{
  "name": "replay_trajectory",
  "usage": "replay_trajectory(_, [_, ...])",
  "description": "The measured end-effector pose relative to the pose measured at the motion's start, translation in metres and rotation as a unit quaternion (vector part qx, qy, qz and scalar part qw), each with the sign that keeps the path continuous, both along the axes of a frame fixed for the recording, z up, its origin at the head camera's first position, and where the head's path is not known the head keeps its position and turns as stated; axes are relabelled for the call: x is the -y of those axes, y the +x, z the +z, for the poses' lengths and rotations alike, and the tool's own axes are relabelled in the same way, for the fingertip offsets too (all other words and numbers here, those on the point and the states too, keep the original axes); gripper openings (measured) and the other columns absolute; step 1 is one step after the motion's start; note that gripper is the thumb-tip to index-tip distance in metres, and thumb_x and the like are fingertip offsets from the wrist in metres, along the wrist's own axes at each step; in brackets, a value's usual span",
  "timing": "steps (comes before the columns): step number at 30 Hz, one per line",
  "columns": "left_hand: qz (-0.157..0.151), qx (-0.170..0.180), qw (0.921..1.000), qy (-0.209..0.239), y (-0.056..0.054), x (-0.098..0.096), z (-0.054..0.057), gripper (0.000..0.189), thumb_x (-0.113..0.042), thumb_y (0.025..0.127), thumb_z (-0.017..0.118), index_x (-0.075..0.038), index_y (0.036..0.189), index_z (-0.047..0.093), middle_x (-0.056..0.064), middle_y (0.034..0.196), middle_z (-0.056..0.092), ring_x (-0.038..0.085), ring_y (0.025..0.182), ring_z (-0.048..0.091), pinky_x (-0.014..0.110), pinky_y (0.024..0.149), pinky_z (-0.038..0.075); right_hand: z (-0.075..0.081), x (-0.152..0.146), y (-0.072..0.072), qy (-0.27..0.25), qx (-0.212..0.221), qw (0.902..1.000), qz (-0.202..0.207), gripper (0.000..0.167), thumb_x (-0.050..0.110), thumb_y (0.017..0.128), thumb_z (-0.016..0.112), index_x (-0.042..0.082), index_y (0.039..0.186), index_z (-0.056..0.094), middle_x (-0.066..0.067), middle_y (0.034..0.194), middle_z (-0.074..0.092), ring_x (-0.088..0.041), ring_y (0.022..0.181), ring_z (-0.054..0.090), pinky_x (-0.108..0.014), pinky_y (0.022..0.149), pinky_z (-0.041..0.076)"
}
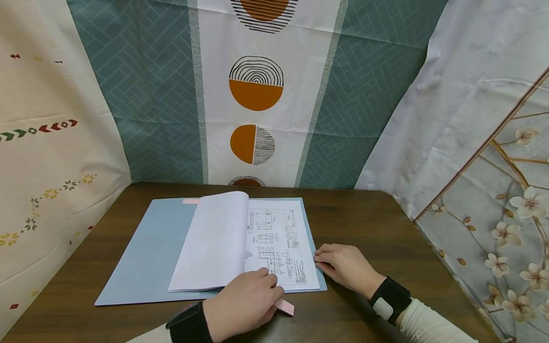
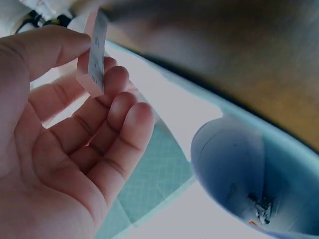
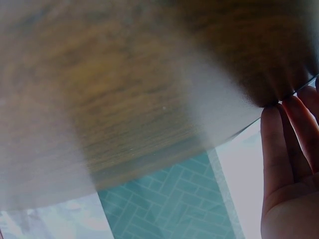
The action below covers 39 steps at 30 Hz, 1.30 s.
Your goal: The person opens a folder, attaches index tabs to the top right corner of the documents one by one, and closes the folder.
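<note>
A light blue folder (image 1: 146,257) lies open on the table, holding white sheets. Its left pages (image 1: 214,243) are turned over and bulge up at the fold, showing a blank side. On the right lies a sheet with technical drawings (image 1: 296,238). My left hand (image 1: 246,302), at the folder's near edge, pinches a small pink sticky note pad (image 2: 92,55) between thumb and fingers; printing shows on the pad's pale face. Fingertips of my right hand (image 1: 345,267) rest at the folder's right edge, fairly straight in the right wrist view (image 3: 289,164).
A pink strip (image 1: 190,201) sticks out at the folder's top edge. Brown wooden table (image 1: 351,219) surrounds the folder. Patterned cloths hang behind the table (image 1: 167,95) and along both sides. Each wrist wears a black band.
</note>
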<state>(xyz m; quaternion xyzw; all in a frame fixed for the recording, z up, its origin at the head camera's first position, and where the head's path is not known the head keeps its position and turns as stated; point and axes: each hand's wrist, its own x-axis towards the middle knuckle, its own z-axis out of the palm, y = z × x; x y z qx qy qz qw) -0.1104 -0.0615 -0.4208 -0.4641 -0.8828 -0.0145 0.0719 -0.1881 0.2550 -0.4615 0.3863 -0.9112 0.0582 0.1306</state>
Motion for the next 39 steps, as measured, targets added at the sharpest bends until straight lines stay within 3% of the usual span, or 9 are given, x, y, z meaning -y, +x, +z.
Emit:
replay_trajectory(5, [0.016, 0.02, 0.9994, 0.025, -0.011, -0.003, 0.008, 0.018, -0.035, 0.096, 0.088, -0.025, 0.108, 0.08, -0.01, 0.092, 0.072, 0.007, 0.076, 0.054, 0.02, 0.07, 0.048, -0.001, 0.0, 0.0, -0.004, -0.003, 1.0, 0.006, 0.018, 0.016, 0.092, 0.092, 0.015, 0.109, 0.088, 0.005, 0.109, 0.078, -0.012, 0.095, 0.076, -0.036, 0.086, 0.065])
replay_trajectory(11, [0.06, 0.044, 0.9954, 0.061, -0.025, -0.006, 0.01, 0.022, -0.032, 0.096, 0.089, -0.018, 0.11, 0.08, -0.007, 0.094, 0.075, 0.008, 0.078, 0.06, 0.023, 0.075, 0.054, -0.002, 0.002, 0.001, 0.001, 0.011, 0.9999, -0.003, 0.017, 0.019, 0.095, 0.09, 0.016, 0.111, 0.088, 0.005, 0.111, 0.078, -0.011, 0.097, 0.076, -0.036, 0.087, 0.064])
replay_trajectory(17, [0.086, 0.03, 0.9917, 0.091, -0.038, -0.004, 0.008, 0.023, -0.03, 0.094, 0.09, -0.014, 0.108, 0.08, -0.004, 0.092, 0.077, 0.01, 0.076, 0.062, 0.026, 0.075, 0.056, 0.002, 0.002, 0.003, 0.009, 0.023, 0.9996, -0.01, 0.015, 0.02, 0.096, 0.089, 0.016, 0.11, 0.088, 0.005, 0.111, 0.078, -0.01, 0.095, 0.075, -0.035, 0.086, 0.064])
replay_trajectory(26, [0.101, 0.003, 0.9873, 0.122, -0.047, 0.003, 0.005, 0.022, -0.028, 0.094, 0.091, -0.014, 0.103, 0.077, -0.002, 0.09, 0.076, 0.012, 0.073, 0.058, 0.027, 0.071, 0.055, 0.01, 0.004, 0.0, 0.024, 0.034, 0.999, -0.018, 0.011, 0.022, 0.095, 0.09, 0.017, 0.105, 0.087, 0.007, 0.104, 0.077, -0.006, 0.085, 0.069, -0.03, 0.08, 0.063])
replay_trajectory(32, [0.115, -0.005, 0.9839, 0.137, -0.051, 0.009, 0.004, 0.019, -0.027, 0.096, 0.089, -0.016, 0.106, 0.076, -0.002, 0.093, 0.076, 0.014, 0.08, 0.061, 0.03, 0.073, 0.057, 0.019, 0.012, 0.0, 0.016, 0.005, 0.9995, -0.025, 0.018, 0.023, 0.094, 0.091, 0.017, 0.11, 0.086, 0.005, 0.108, 0.079, -0.01, 0.091, 0.073, -0.033, 0.083, 0.064])
replay_trajectory(39, [0.13, -0.009, 0.981, 0.144, -0.055, 0.013, 0.004, 0.022, -0.027, 0.095, 0.09, -0.017, 0.108, 0.076, -0.002, 0.095, 0.076, 0.014, 0.078, 0.06, 0.029, 0.071, 0.055, 0.036, 0.036, 0.008, -0.037, -0.023, 0.9988, -0.022, 0.03, 0.026, 0.09, 0.095, 0.015, 0.117, 0.086, 0.0, 0.116, 0.081, -0.016, 0.102, 0.078, -0.037, 0.086, 0.065])
